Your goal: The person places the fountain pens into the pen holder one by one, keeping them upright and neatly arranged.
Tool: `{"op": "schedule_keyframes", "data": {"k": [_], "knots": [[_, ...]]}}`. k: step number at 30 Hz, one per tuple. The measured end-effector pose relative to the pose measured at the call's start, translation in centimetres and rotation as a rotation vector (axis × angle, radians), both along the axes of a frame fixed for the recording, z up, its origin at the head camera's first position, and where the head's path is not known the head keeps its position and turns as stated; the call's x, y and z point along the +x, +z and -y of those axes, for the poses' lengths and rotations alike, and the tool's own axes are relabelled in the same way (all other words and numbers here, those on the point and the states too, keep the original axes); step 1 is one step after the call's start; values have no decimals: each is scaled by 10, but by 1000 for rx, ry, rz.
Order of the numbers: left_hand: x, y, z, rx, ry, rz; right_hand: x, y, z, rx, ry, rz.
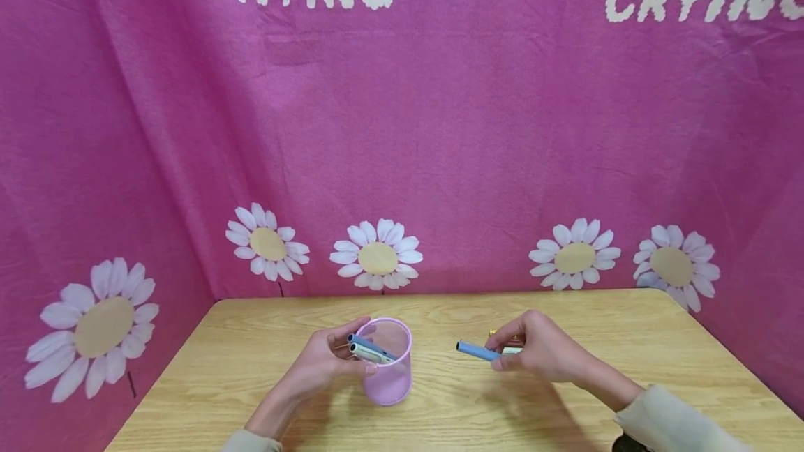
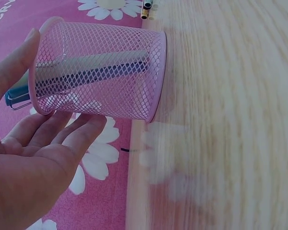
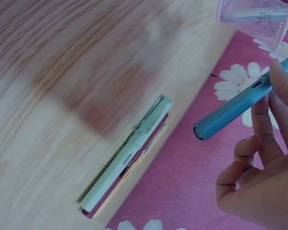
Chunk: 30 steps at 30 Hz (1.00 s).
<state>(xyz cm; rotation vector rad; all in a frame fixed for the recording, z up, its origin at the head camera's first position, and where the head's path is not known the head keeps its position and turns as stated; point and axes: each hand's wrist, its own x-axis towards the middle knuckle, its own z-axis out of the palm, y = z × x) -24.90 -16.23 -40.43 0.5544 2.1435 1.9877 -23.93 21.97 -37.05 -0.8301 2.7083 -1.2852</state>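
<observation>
A pink mesh pen cup [image 1: 389, 386] stands upright on the table. My left hand [image 1: 323, 365] holds it near the rim, thumb on one side and fingers on the other. Inside lean a blue pen [image 1: 359, 340] and a pale pen [image 1: 364, 352], their ends poking out over the rim. To the right of the cup, my right hand [image 1: 543, 351] pinches another blue pen [image 3: 230, 112] between thumb and fingers, raised above the table. Below that hand lie a light green pen [image 3: 129, 153], a dark red pen [image 3: 100, 205] and a yellowish one, side by side.
The wooden table [image 1: 440, 410] is backed by a pink cloth [image 1: 465, 145] with daisies and white lettering. The cloth also hangs along the left and right sides. A dark object [image 1: 628, 443] shows by the right sleeve at the bottom edge.
</observation>
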Motion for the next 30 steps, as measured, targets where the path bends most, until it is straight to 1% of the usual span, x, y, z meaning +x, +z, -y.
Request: {"op": "schedule_keyframes", "data": {"k": [4,9,17,21,25,30], "knots": [[-1,0,1,1,2,0,1,6,7,-23,-31,7],[-1,0,1,-9,1,-5,2,14,15,-28,-74,-6],[-2,-2,0,-21,8,13,3,28,35,-63,-108,-9],[-3,-1,1,-18,-1,-1,2,35,48,-122,-104,-13],[-1,-2,2,-22,6,7,2,43,62,-195,-97,-4],[-1,-1,0,-6,1,6,-1,50,78,-239,-101,-5]]}}
